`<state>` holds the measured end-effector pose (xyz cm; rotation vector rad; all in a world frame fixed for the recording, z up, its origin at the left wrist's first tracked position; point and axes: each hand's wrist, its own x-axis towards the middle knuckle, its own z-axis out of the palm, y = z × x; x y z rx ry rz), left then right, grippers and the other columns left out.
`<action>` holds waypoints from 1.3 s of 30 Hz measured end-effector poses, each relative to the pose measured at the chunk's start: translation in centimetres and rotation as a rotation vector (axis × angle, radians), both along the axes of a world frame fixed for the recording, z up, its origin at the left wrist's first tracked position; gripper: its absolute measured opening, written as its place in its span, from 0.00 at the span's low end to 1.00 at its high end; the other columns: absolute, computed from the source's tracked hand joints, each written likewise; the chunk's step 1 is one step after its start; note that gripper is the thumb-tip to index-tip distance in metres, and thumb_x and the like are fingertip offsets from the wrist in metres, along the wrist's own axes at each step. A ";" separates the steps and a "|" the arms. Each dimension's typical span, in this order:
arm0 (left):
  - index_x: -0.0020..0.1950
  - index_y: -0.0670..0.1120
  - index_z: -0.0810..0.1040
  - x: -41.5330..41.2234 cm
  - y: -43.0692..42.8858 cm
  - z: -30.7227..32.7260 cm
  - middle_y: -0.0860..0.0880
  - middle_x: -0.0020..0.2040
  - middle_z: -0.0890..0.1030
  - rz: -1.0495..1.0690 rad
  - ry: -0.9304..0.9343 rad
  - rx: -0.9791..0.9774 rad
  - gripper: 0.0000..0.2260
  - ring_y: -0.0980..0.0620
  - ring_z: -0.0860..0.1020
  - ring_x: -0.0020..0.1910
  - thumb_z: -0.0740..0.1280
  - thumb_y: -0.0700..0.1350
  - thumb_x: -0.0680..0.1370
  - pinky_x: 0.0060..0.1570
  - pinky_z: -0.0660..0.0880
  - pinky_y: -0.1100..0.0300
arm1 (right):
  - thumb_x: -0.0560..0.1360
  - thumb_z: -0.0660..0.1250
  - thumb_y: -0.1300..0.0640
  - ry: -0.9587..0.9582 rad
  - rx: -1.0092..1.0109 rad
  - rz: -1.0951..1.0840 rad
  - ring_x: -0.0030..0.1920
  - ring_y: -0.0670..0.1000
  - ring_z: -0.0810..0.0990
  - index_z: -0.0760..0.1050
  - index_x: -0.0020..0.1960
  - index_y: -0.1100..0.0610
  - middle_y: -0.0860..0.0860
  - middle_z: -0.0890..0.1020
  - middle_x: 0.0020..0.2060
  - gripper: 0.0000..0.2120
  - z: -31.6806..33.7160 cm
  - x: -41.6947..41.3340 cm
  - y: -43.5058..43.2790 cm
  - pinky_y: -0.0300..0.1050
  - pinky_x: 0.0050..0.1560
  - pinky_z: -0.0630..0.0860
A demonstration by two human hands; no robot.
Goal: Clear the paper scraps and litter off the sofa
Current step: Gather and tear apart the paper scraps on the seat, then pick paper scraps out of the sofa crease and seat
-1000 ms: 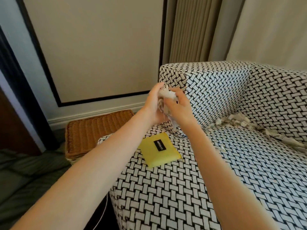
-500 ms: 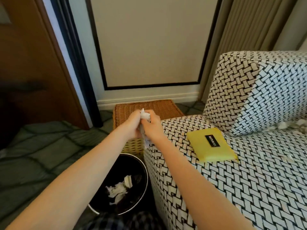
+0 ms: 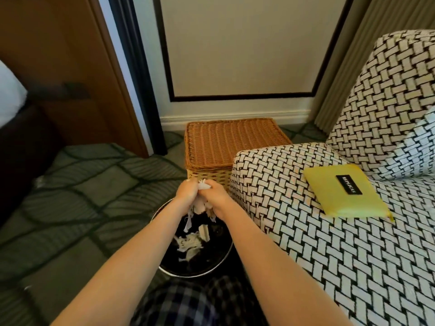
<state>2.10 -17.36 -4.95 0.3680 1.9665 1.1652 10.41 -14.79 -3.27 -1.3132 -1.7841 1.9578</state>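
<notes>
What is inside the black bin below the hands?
Pale paper scraps lie in the bin; more dangle from the wad that left hand and right hand grip above it. Forearms hide its side parts.

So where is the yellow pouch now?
In the head view, the yellow pouch lies flat on the sofa at the right, below the backrest and right of the wicker basket.

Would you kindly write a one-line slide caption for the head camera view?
Left hand and right hand hold paper scraps over the black bin beside the sofa.
</notes>
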 end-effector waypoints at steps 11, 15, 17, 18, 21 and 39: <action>0.73 0.38 0.61 1.1 -2.6 2.9 0.38 0.73 0.62 -0.320 0.243 -0.410 0.21 0.41 0.63 0.71 0.47 0.47 0.83 0.62 0.65 0.54 | 0.79 0.57 0.58 -0.191 -0.133 0.108 0.63 0.57 0.69 0.62 0.71 0.61 0.58 0.69 0.65 0.22 -0.5 0.3 -0.2 0.51 0.60 0.67; 0.69 0.38 0.69 0.2 -1.6 5.5 0.40 0.70 0.68 -0.369 0.365 -0.398 0.19 0.43 0.70 0.66 0.53 0.45 0.81 0.60 0.68 0.55 | 0.80 0.56 0.56 -0.137 -0.174 0.088 0.71 0.62 0.58 0.59 0.72 0.60 0.59 0.61 0.72 0.22 2.0 0.7 0.1 0.61 0.67 0.59; 0.64 0.38 0.73 0.3 -0.7 7.2 0.41 0.66 0.73 -0.351 0.384 -0.306 0.17 0.45 0.73 0.60 0.55 0.44 0.80 0.55 0.68 0.56 | 0.80 0.56 0.56 -0.060 -0.138 0.100 0.73 0.62 0.56 0.57 0.74 0.59 0.58 0.58 0.74 0.23 3.9 0.8 0.9 0.64 0.67 0.58; 0.62 0.39 0.74 0.5 -0.3 8.1 0.41 0.64 0.74 -0.333 0.371 -0.257 0.16 0.45 0.73 0.58 0.56 0.44 0.80 0.53 0.68 0.55 | 0.80 0.55 0.57 -0.021 -0.116 0.099 0.73 0.61 0.57 0.58 0.73 0.60 0.58 0.59 0.73 0.22 5.0 1.0 1.5 0.64 0.66 0.60; 0.60 0.42 0.73 1.5 1.7 11.2 0.43 0.62 0.75 -0.282 0.319 -0.110 0.13 0.45 0.74 0.58 0.55 0.46 0.81 0.56 0.71 0.52 | 0.80 0.55 0.59 0.060 -0.001 0.063 0.71 0.62 0.62 0.61 0.72 0.60 0.60 0.62 0.72 0.20 8.9 2.4 3.7 0.62 0.65 0.65; 0.48 0.48 0.78 24.5 11.1 18.6 0.54 0.43 0.77 -0.789 0.589 0.421 0.07 0.58 0.72 0.41 0.60 0.41 0.79 0.42 0.68 0.64 | 0.76 0.63 0.65 0.137 0.171 -0.573 0.44 0.55 0.79 0.73 0.59 0.70 0.57 0.79 0.40 0.13 15.9 27.6 10.2 0.47 0.55 0.77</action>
